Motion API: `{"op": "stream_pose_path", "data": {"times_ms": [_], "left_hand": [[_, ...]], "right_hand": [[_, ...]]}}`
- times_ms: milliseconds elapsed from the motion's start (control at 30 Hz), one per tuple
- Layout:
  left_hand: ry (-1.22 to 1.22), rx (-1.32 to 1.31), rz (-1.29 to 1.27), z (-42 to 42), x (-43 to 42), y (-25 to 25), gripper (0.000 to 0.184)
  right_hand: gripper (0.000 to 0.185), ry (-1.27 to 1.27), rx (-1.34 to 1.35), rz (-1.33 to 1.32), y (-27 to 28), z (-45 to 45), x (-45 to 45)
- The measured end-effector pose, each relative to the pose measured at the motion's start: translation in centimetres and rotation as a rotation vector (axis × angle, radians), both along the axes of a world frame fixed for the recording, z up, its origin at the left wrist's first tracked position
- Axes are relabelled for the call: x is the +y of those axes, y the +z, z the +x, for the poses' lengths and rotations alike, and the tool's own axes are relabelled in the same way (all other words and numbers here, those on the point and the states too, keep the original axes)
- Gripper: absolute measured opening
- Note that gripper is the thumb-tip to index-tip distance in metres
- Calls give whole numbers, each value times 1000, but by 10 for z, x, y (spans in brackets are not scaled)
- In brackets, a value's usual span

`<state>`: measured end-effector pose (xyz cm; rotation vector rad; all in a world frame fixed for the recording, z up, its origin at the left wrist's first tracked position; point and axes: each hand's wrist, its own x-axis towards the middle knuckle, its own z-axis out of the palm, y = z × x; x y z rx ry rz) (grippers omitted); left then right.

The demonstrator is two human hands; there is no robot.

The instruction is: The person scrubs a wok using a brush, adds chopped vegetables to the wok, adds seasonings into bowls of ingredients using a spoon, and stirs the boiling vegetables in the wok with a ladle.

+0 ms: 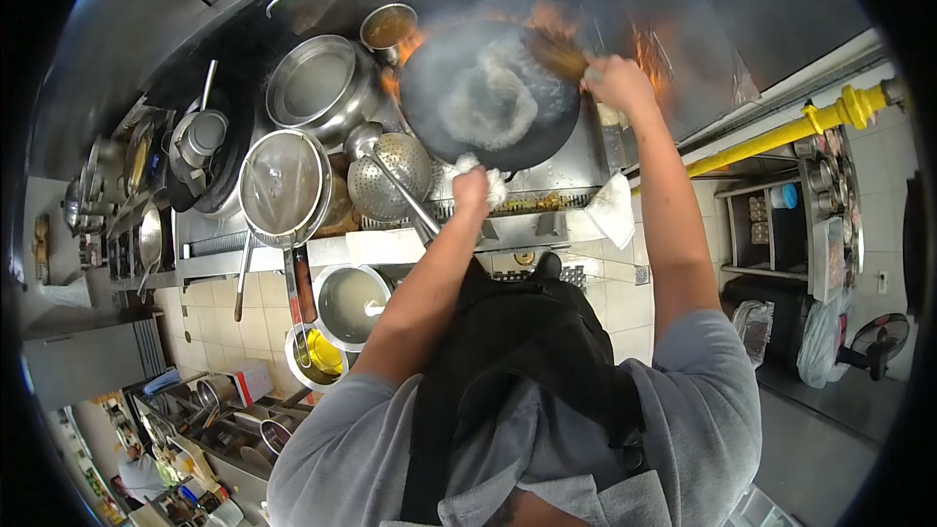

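A large dark wok (429, 88) sits over the burner, with foamy, steaming liquid (493, 102) inside and flames along its far and side edges. My right hand (622, 85) is wrapped round a bristled wok brush (558, 54), whose bristles reach over the wok's right rim. At the wok's near edge, my left hand (471, 190) is closed on a bunched white cloth (491, 182); the wok's handle, if there, is hidden under it. Left of that hand rest a perforated skimmer (386, 181) and a ladle (364, 140).
Flames (649, 54) rise to the right of the wok. A small pot (388, 27), a metal bowl (312, 83) and a mesh strainer (281, 185) crowd the left side. Another white cloth (612, 210) hangs at the stove's front edge. A yellow pipe (771, 141) runs along the right.
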<state>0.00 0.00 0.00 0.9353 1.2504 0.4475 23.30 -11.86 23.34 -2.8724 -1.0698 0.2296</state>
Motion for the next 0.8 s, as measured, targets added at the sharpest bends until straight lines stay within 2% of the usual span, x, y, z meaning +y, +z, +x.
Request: {"op": "stream_pose_path", "data": {"times_ms": [33, 67, 133, 267, 300, 367, 433, 467, 533, 667, 733, 767, 800], "left_hand": [[-35, 20, -11, -11, -1, 16, 30], [1, -135, -74, -18, 0, 17, 27], [-97, 19, 216, -33, 51, 46, 28], [-197, 287, 326, -56, 43, 67, 42], [-261, 388, 417, -62, 36, 93, 45], [-255, 523, 667, -63, 35, 93, 48], [-278, 517, 663, -59, 19, 122, 51], [-330, 615, 757, -56, 15, 133, 51], [-317, 641, 817, -53, -9, 156, 50], [-303, 604, 996, -57, -62, 153, 41], [-320, 590, 1097, -64, -94, 137, 42], [-325, 562, 1123, -71, -109, 127, 43], [-334, 549, 1154, -79, -122, 110, 44]], "right_hand": [[48, 26, 0, -53, -1, -6, -17], [48, 25, 0, -66, -5, -8, -31], [47, 28, 14, -27, -11, -15, -33], [47, 24, 60, -85, -46, -7, -62], [46, 81, 29, -22, -55, -5, -61], [45, 137, 9, 49, -72, -1, -54], [46, 74, 57, 34, -87, 6, -45], [46, 71, 63, 40, -96, 10, -40], [42, 28, 68, 91, -109, 15, -37], [44, -67, 121, 178, -125, 17, -50], [43, -198, 226, 373, -132, 19, -62], [43, -191, 229, 373, -134, 17, -67], [48, -273, 478, 448, -127, 7, -78]]}}
